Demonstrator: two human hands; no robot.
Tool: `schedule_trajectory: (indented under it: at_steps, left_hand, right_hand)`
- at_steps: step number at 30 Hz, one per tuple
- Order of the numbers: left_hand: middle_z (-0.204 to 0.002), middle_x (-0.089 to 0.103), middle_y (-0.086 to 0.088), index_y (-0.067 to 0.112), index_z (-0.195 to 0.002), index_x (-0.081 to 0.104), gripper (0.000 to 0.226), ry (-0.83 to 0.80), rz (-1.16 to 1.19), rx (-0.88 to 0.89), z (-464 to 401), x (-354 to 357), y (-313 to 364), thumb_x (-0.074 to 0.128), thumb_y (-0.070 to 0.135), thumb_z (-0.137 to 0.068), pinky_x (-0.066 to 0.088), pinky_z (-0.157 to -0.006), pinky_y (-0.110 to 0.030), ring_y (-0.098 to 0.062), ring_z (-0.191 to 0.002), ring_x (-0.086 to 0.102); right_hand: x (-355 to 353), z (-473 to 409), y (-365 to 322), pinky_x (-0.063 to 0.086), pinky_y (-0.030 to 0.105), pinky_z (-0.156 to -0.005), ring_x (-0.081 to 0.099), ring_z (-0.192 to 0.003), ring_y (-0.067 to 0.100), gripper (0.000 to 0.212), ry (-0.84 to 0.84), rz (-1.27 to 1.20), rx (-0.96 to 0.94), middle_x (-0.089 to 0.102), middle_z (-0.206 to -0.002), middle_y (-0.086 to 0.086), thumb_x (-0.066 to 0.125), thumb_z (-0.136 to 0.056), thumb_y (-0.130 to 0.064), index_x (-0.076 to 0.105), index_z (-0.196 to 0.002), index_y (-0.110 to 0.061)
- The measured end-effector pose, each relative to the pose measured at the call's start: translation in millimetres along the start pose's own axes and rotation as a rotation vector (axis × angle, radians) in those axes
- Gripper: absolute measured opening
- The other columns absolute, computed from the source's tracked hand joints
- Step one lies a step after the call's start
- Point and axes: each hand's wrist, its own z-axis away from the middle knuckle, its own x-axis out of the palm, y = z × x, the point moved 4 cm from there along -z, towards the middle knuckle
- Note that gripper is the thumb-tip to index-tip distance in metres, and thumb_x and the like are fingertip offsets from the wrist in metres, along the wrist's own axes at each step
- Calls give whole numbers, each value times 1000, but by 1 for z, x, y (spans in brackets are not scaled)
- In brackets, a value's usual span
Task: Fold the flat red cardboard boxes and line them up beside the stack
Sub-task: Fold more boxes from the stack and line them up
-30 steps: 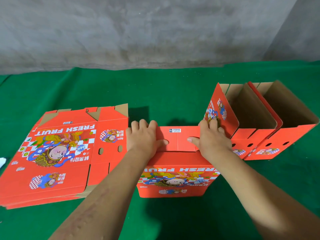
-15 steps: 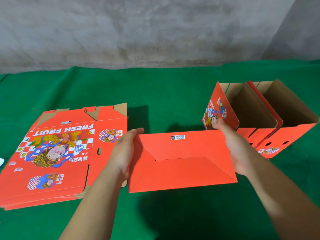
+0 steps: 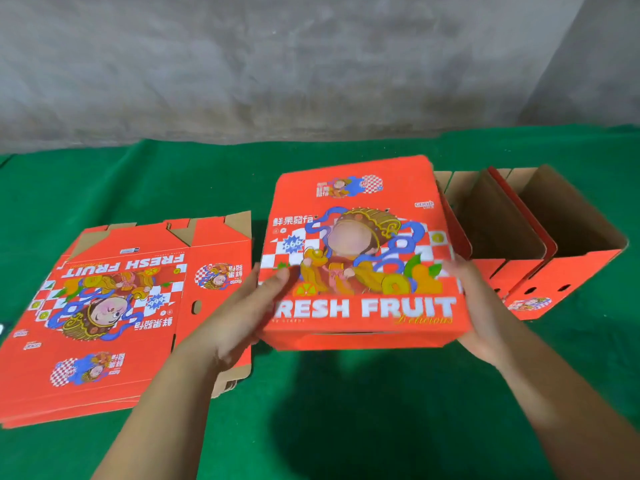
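"FRESH FRUIT" is being shown on the held box [image 3: 363, 258] — and, upside down, on the flat stack [image 3: 114, 306] — with "666".

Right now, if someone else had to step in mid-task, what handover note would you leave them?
Left hand: holds the left side of the folded box, thumb on its printed front.
Right hand: supports the box's right side, fingers hidden behind it.
The box is held above the green cloth, printed face toward the camera.
Done: two folded boxes stand open-topped at the right, side by side.
Left: set this box down next to those two, then fold the flat boxes in the stack at the left. How many remain cannot be told.
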Motion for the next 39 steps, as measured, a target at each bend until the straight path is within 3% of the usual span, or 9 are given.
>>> schedule_trajectory:
  at_steps: [3,8,14,17,22,25,28,32,39]
  left_hand:
    - [-88,79,16,25,-126,60,53,156,-206,50,-2,-10,-9,68,61,-88,61,-67,-26,-10,-83,78]
    - [-113,80,-3,16,-126,62,38,107,-162,245,-9,-19,-23,73,23,-90,61,-74,-24,-21,-99,78]
    - [-125,75,-9,12,-134,61,44,33,-299,292,-38,-23,-31,75,8,-93,60,-91,-37,-31,-112,72]
    - [-136,69,-7,14,-148,53,48,172,-356,379,-52,8,-24,62,0,-103,50,-111,-40,-27,-124,65]
    - [-121,64,43,81,-124,45,30,-13,66,94,-43,113,-32,50,72,-96,59,-92,-38,9,-114,66]
    - [-155,44,34,65,-154,25,91,-171,123,72,-44,155,-35,58,91,-74,43,-118,-47,3,-141,48]
    - [-159,39,26,43,-166,3,115,-273,23,115,-62,172,-41,72,75,-80,38,-120,-25,9,-143,41]
    - [-144,45,31,42,-166,-3,104,-275,-127,22,-105,172,-67,72,54,-94,36,-86,7,29,-114,50]
    - [-150,50,26,59,-158,16,112,-224,-166,-70,-151,193,-74,78,77,-67,40,-120,-38,-3,-134,55]
  right_hand:
    - [-1,5,7,58,50,-89,65,-119,32,53,-21,151,-195,67,-126,4,56,-75,-12,52,-125,-27]
    - [-22,13,24,51,53,-105,54,-136,27,81,-84,305,-352,49,-150,5,73,-82,-16,27,-144,-40]
    - [-43,23,52,51,16,-97,57,-131,5,141,-107,576,-123,56,-148,-7,96,-51,-62,13,-160,-27]
    - [-39,22,63,35,0,-102,44,-132,-14,152,163,659,-248,33,-159,-5,96,-44,-51,-2,-160,-41]
    - [-11,8,102,20,42,-125,12,-154,18,153,596,744,-506,13,-158,-11,90,-36,-52,-2,-158,-48]
    - [-12,-12,106,10,30,-126,9,-155,30,140,745,664,-553,11,-165,10,84,-47,-55,3,-160,-37]
    - [-20,-31,111,8,2,-113,3,-153,4,131,728,604,-549,8,-165,11,83,-57,-56,3,-159,-39]
    - [-32,-52,144,31,38,-122,17,-155,13,134,574,429,-422,12,-163,1,90,-60,-45,2,-160,-35]
    - [-30,-79,177,36,58,-117,13,-158,19,128,423,396,-307,0,-170,-5,86,-79,-36,-15,-156,-52]
